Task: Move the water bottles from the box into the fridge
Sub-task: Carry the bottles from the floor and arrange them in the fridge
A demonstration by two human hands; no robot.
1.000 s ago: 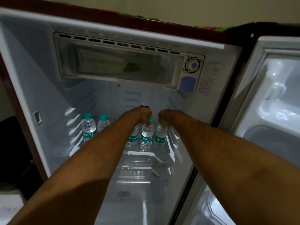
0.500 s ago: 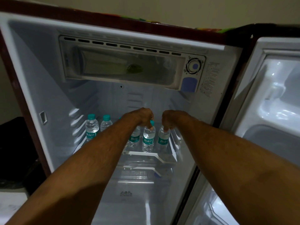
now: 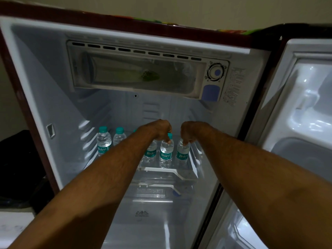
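Landmark: glass shelf point(image 3: 186, 174) inside the open fridge point(image 3: 45, 72); all places below are given against it.
Bottles on shelf: small sealed water bottles with teal caps stand upright; two at the shelf's left end point(image 3: 103, 141), three in a row toward its right end.
Left hand point(image 3: 158, 131): fingers curled down over the top of the middle bottle point(image 3: 166, 152) of the right-end row, gripping at cap and neck.
Right hand point(image 3: 191, 132): fingers pinched round the neck of the rightmost bottle point(image 3: 182, 152), nearest the shelf's right edge.
Handling, judged: full and small, so light enough for one hand; thin clear plastic likely dents if squeezed mid-body; the ribbed cap and neck give the surest hold. A tall narrow base may tip against neighbours.
Hidden: left forearm covers part of the shelf's middle; bottle count there is uncertain. Source box not in view.
Hard to read: dim light; whether either bottle is seated on the shelf cannot be told.
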